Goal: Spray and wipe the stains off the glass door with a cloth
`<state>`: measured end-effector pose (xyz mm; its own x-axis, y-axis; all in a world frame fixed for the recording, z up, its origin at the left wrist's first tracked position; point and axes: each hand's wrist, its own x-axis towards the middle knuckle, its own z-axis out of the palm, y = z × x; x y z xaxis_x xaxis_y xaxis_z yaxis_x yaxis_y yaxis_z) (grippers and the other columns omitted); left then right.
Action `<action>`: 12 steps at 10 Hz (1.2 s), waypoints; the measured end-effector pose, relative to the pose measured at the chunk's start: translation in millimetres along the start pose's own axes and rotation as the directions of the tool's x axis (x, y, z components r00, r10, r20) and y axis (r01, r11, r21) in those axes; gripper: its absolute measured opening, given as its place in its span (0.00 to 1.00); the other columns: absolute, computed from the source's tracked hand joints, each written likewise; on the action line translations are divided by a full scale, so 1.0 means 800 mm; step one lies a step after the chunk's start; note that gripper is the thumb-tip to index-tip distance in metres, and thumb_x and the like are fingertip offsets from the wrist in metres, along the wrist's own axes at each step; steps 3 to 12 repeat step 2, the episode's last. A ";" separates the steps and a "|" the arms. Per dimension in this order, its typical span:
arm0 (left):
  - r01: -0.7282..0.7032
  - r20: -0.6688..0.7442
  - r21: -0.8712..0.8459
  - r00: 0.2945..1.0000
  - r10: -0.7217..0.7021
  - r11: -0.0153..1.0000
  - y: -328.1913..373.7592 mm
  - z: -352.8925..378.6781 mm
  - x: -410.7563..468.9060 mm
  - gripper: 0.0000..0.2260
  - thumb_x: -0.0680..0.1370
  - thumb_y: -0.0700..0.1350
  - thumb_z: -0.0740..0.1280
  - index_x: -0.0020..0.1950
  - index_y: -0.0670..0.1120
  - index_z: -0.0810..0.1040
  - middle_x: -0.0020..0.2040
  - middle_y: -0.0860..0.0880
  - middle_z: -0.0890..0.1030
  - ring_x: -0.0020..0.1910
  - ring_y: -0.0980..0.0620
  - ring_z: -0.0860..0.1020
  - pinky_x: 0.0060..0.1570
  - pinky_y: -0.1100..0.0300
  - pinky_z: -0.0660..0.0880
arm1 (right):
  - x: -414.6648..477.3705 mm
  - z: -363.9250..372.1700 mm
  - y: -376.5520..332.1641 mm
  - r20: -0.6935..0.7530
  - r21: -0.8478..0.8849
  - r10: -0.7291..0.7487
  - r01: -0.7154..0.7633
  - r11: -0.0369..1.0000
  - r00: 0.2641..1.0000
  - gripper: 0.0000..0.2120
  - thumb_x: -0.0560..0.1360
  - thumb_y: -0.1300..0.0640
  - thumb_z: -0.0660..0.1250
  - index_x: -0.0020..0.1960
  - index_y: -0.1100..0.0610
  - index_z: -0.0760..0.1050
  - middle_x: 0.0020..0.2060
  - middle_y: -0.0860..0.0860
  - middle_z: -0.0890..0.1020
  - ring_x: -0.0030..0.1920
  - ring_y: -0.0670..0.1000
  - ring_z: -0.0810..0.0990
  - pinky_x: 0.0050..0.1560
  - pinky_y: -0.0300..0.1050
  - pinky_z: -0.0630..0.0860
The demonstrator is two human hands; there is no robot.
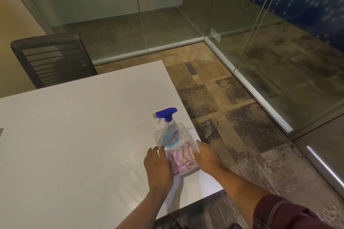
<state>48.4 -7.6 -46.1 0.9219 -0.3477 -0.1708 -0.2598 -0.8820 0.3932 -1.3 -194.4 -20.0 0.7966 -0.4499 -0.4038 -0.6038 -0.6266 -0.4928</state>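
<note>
A clear plastic tub point(186, 132) stands near the right edge of a white table point(74, 135). Inside it lean a clear spray bottle point(170, 134) with a blue trigger head and a purple-and-yellow striped cloth point(183, 160). My left hand point(158, 167) presses against the tub's left side, fingers spread. On the tub's right side my right hand point(206, 156) does the same. Both hands grip the tub between them. The glass door point(297, 52) rises to the right, its edge slanting down to the floor track.
A black mesh chair point(54, 59) stands at the table's far left. Glass walls point(130, 9) form a corner beyond the table. Patterned carpet point(232, 108) lies between the table edge and the glass. A metal floor rail point(260, 98) runs along the glass base.
</note>
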 end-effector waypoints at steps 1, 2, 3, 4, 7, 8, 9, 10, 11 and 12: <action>-0.139 0.006 0.068 0.990 0.139 0.988 0.018 0.006 -0.010 0.32 0.82 0.60 0.73 0.80 0.44 0.75 0.80 0.39 0.76 0.80 0.34 0.74 0.80 0.36 0.72 | -0.010 -0.004 0.014 -0.064 -0.118 -0.042 0.035 0.992 0.997 0.23 0.88 0.50 0.61 0.80 0.59 0.67 0.76 0.57 0.75 0.74 0.57 0.77 0.69 0.48 0.78; -0.271 0.120 0.228 0.961 0.249 0.935 0.052 0.007 -0.018 0.32 0.88 0.60 0.62 0.88 0.46 0.61 0.88 0.41 0.63 0.88 0.37 0.62 0.87 0.39 0.60 | -0.024 -0.021 0.046 -0.127 -0.137 -0.098 0.080 0.987 0.987 0.32 0.88 0.47 0.60 0.87 0.58 0.53 0.86 0.56 0.59 0.84 0.59 0.63 0.81 0.55 0.66; -0.271 0.120 0.228 0.961 0.249 0.935 0.052 0.007 -0.018 0.32 0.88 0.60 0.62 0.88 0.46 0.61 0.88 0.41 0.63 0.88 0.37 0.62 0.87 0.39 0.60 | -0.024 -0.021 0.046 -0.127 -0.137 -0.098 0.080 0.987 0.987 0.32 0.88 0.47 0.60 0.87 0.58 0.53 0.86 0.56 0.59 0.84 0.59 0.63 0.81 0.55 0.66; -0.271 0.120 0.228 0.961 0.249 0.935 0.052 0.007 -0.018 0.32 0.88 0.60 0.62 0.88 0.46 0.61 0.88 0.41 0.63 0.88 0.37 0.62 0.87 0.39 0.60 | -0.024 -0.021 0.046 -0.127 -0.137 -0.098 0.080 0.987 0.987 0.32 0.88 0.47 0.60 0.87 0.58 0.53 0.86 0.56 0.59 0.84 0.59 0.63 0.81 0.55 0.66; -0.271 0.120 0.228 0.961 0.249 0.935 0.052 0.007 -0.018 0.32 0.88 0.60 0.62 0.88 0.46 0.61 0.88 0.41 0.63 0.88 0.37 0.62 0.87 0.39 0.60 | -0.024 -0.021 0.046 -0.127 -0.137 -0.098 0.080 0.987 0.987 0.32 0.88 0.47 0.60 0.87 0.58 0.53 0.86 0.56 0.59 0.84 0.59 0.63 0.81 0.55 0.66; -0.271 0.120 0.228 0.961 0.249 0.935 0.052 0.007 -0.018 0.32 0.88 0.60 0.62 0.88 0.46 0.61 0.88 0.41 0.63 0.88 0.37 0.62 0.87 0.39 0.60 | -0.024 -0.021 0.046 -0.127 -0.137 -0.098 0.080 0.987 0.987 0.32 0.88 0.47 0.60 0.87 0.58 0.53 0.86 0.56 0.59 0.84 0.59 0.63 0.81 0.55 0.66; -0.271 0.120 0.228 0.961 0.249 0.935 0.052 0.007 -0.018 0.32 0.88 0.60 0.62 0.88 0.46 0.61 0.88 0.41 0.63 0.88 0.37 0.62 0.87 0.39 0.60 | -0.024 -0.021 0.046 -0.127 -0.137 -0.098 0.080 0.987 0.987 0.32 0.88 0.47 0.60 0.87 0.58 0.53 0.86 0.56 0.59 0.84 0.59 0.63 0.81 0.55 0.66; -0.271 0.120 0.228 0.961 0.249 0.935 0.052 0.007 -0.018 0.32 0.88 0.60 0.62 0.88 0.46 0.61 0.88 0.41 0.63 0.88 0.37 0.62 0.87 0.39 0.60 | -0.024 -0.021 0.046 -0.127 -0.137 -0.098 0.080 0.987 0.987 0.32 0.88 0.47 0.60 0.87 0.58 0.53 0.86 0.56 0.59 0.84 0.59 0.63 0.81 0.55 0.66; -0.271 0.120 0.228 0.961 0.249 0.935 0.052 0.007 -0.018 0.32 0.88 0.60 0.62 0.88 0.46 0.61 0.88 0.41 0.63 0.88 0.37 0.62 0.87 0.39 0.60 | -0.024 -0.021 0.046 -0.127 -0.137 -0.098 0.080 0.987 0.987 0.32 0.88 0.47 0.60 0.87 0.58 0.53 0.86 0.56 0.59 0.84 0.59 0.63 0.81 0.55 0.66; -0.271 0.120 0.228 0.961 0.249 0.935 0.052 0.007 -0.018 0.32 0.88 0.60 0.62 0.88 0.46 0.61 0.88 0.41 0.63 0.88 0.37 0.62 0.87 0.39 0.60 | -0.024 -0.021 0.046 -0.127 -0.137 -0.098 0.080 0.987 0.987 0.32 0.88 0.47 0.60 0.87 0.58 0.53 0.86 0.56 0.59 0.84 0.59 0.63 0.81 0.55 0.66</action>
